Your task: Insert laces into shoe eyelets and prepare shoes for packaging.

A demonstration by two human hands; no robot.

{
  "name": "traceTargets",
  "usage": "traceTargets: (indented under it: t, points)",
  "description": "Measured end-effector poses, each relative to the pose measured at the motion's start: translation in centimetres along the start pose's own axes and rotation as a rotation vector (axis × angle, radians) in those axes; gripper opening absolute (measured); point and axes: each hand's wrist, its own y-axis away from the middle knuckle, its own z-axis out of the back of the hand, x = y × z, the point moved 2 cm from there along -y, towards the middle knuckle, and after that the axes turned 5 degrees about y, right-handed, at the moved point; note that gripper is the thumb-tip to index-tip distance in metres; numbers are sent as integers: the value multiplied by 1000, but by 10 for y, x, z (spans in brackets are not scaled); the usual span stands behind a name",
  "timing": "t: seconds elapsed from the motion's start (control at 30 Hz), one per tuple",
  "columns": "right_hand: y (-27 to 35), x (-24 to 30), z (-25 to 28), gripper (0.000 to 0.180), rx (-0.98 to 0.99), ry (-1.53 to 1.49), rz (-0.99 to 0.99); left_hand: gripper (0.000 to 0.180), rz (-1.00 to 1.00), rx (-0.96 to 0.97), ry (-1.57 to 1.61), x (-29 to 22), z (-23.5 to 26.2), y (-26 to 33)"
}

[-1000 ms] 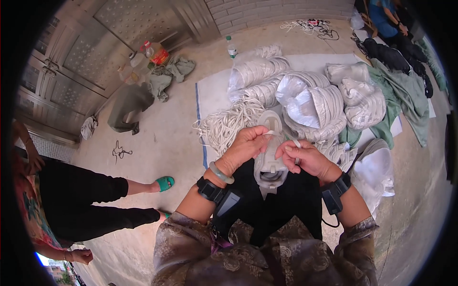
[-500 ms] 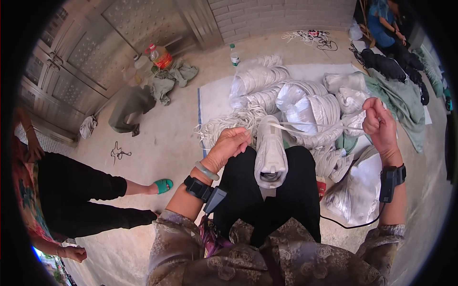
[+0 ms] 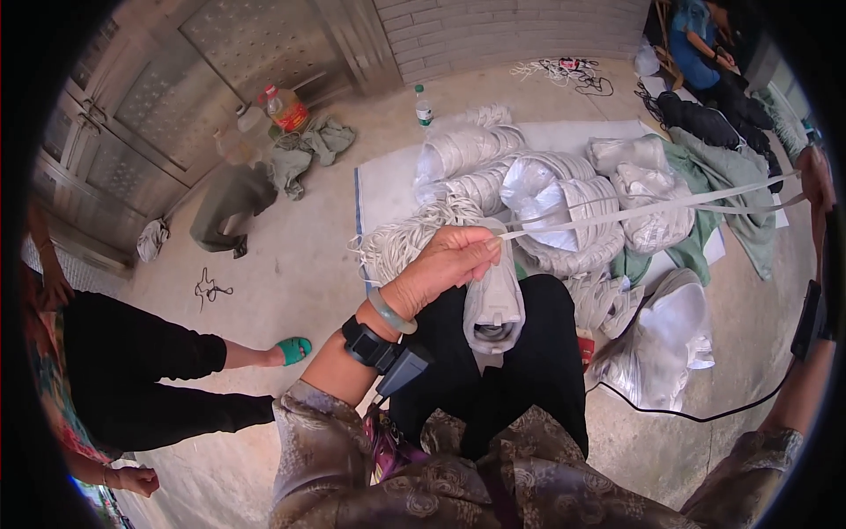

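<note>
A light grey shoe (image 3: 495,304) rests between my knees, its heel opening toward me and its toe end partly covered by my hand. Over it, my left hand (image 3: 449,264) is closed in a pinch on a pale flat shoelace (image 3: 634,212). The lace runs taut in strands across to the right. Far out at the picture's right rim, my right hand (image 3: 816,176) is closed around the other end of the lace; its fingers show only in part. Just beyond the left hand lies a heap of loose off-white laces (image 3: 397,238).
Plastic-wrapped bundles of pale shoes (image 3: 573,203) lie ahead on a white sheet (image 3: 379,185). A clear bag (image 3: 656,344) sits right of my knees. A green-capped bottle (image 3: 423,108) stands behind the bundles. One person (image 3: 159,361) is close on my left, another (image 3: 705,53) far right.
My right hand has swung outward to the right rim, drawing the lace out longer. My left hand has moved right, over the toe end of the shoe.
</note>
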Motion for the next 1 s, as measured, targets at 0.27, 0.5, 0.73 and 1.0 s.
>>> traceTargets:
  t: [0.27, 0.5, 0.73, 1.0]
  points:
    - [20, 37, -63, 33, 447, 514, -99, 24, 91, -149, -89, -11, -7, -6]
    - [25, 126, -123, 55, 110, -272, 220, 25, 145, -230, -144, 7, 15, 22]
    - [28, 157, -118, 74, 80, -529, 435, 27, 141, -243, -96, 17, 24, 32]
    - [24, 151, -132, 89, -96, -712, 644, 27, 159, -243, -53, 23, 22, 24]
